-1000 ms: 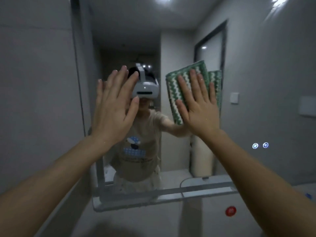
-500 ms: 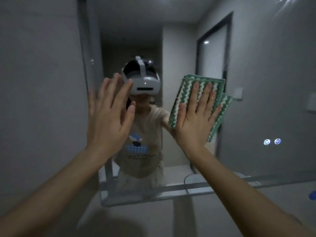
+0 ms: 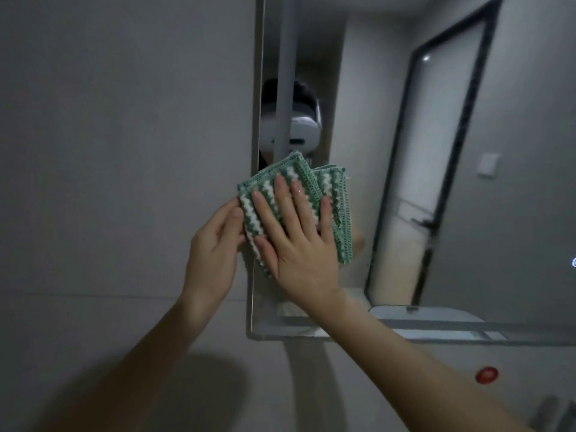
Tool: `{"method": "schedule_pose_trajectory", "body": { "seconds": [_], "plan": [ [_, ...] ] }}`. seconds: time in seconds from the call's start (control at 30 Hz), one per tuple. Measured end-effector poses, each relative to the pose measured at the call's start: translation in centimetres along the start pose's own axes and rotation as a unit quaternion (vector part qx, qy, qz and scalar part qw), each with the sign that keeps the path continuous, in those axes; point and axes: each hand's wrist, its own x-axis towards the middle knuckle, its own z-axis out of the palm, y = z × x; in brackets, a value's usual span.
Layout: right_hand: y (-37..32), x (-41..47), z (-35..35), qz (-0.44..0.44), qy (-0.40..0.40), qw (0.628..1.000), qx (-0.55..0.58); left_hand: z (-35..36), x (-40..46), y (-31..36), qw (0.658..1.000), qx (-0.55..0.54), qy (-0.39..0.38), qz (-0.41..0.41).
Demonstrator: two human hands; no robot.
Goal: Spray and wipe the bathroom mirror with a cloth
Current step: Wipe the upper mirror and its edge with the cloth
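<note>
The bathroom mirror (image 3: 514, 182) hangs on the wall, its left edge running down the middle of the view. A folded green-and-white cloth (image 3: 300, 177) lies against the glass at that left edge. My right hand (image 3: 299, 244) presses flat on the cloth with fingers straight and spread. My left hand (image 3: 213, 247) is on the wall just left of the mirror, its fingertips and thumb touching the cloth's left edge. No spray bottle is in view.
A grey tiled wall (image 3: 124, 151) fills the left side. The mirror reflects a dark-framed door (image 3: 436, 151), a wall switch (image 3: 487, 165) and my headset. A lit touch icon (image 3: 573, 261) glows at the mirror's right. A red round mark (image 3: 486, 374) sits below the mirror.
My right hand slid the cloth left and down to the mirror's left edge. My left hand left the glass and came in against the cloth's left side. The view turned left.
</note>
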Motion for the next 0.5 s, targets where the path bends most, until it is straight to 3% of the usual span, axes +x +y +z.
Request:
{"method": "schedule_pose_trajectory", "body": {
  "seconds": [0.17, 0.33, 0.5],
  "plan": [
    [2.8, -2.0, -0.3, -0.116, -0.022, 0.993, -0.025, 0.4, -1.8, -1.8, 0.998, 0.042, 0.003, -0.036],
    [5.7, -2.6, -1.0, -0.174, -0.024, 0.984, -0.031, 1.7, -2.4, -1.2, 0.995, -0.034, 0.046, -0.083],
    [12.4, -5.9, -2.2, -0.146, -0.020, 0.987, -0.057, 1.6, -1.9, -1.1, 0.987, -0.062, 0.062, -0.132]
  ]
}}
